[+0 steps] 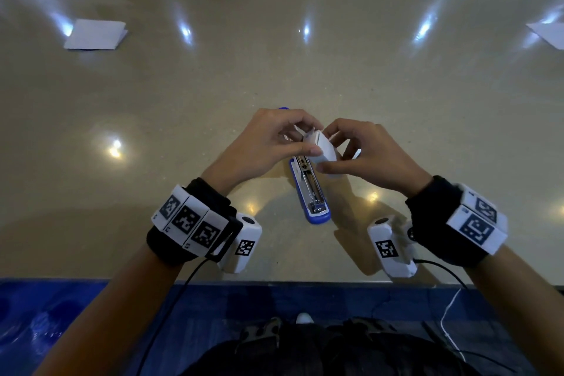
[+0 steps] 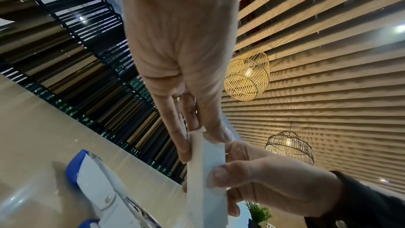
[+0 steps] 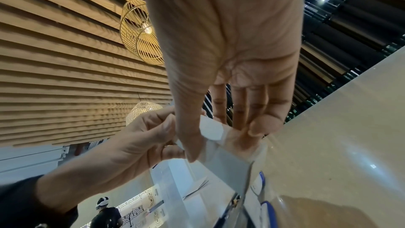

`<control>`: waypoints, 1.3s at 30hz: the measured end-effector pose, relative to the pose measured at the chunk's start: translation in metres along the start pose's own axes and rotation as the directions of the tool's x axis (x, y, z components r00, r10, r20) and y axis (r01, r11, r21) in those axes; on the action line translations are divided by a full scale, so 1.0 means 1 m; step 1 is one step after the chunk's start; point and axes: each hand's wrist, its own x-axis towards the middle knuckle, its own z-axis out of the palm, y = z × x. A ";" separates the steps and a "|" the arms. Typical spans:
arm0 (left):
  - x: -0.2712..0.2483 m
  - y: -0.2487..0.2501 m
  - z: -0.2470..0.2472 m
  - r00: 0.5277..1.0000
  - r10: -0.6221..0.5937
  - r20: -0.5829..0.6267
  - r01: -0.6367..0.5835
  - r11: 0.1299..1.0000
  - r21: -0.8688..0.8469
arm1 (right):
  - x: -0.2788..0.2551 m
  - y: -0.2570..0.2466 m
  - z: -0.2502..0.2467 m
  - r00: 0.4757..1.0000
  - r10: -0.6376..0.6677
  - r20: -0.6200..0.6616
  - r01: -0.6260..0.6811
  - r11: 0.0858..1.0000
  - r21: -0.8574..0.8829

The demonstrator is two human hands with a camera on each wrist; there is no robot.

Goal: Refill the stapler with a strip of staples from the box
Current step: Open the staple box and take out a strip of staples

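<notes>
Nearest on the worktop [image 1: 396, 94] lies the opened stapler [image 1: 311, 189], magazine bared. Just above it the left hand [image 1: 262, 143] and right hand [image 1: 366, 152] both pinch the small white box [image 1: 323, 151], light, thin card that would crush easily; better held by its edges.

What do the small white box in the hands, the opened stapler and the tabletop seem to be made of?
Box: likely thin matte cardboard; its end flap bends under the left hand and right hand.
Stapler: glossy blue shell, probably plastic, around a shiny metal staple channel.
Table: polished beige surface, maybe stone or laminate; it mirrors the ceiling lights.
</notes>
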 end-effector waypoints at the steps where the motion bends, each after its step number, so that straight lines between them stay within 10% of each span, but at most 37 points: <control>1: 0.000 0.001 0.000 1.000 0.001 0.010 -0.001 1.000 0.007 | 0.000 0.000 0.001 1.000 -0.007 0.008 0.007 1.000 0.009; 10: 0.002 -0.001 -0.006 0.983 0.157 0.098 -0.176 0.957 0.231 | 0.000 0.000 0.004 0.999 -0.032 0.007 0.032 0.999 -0.029; 21: -0.004 -0.002 0.011 0.997 0.077 0.015 -0.078 0.956 0.283 | 0.000 -0.005 0.012 0.996 0.070 -0.050 -0.061 0.986 0.158; 26: -0.004 0.005 0.013 0.977 -0.028 -0.212 0.017 0.998 -0.053 | -0.003 -0.008 0.014 0.989 -0.007 -0.148 0.030 0.988 0.151; 39: -0.007 -0.002 0.019 0.981 -0.166 0.098 0.179 0.972 -0.150 | -0.006 -0.008 0.014 0.958 -0.056 -0.280 0.139 0.949 0.285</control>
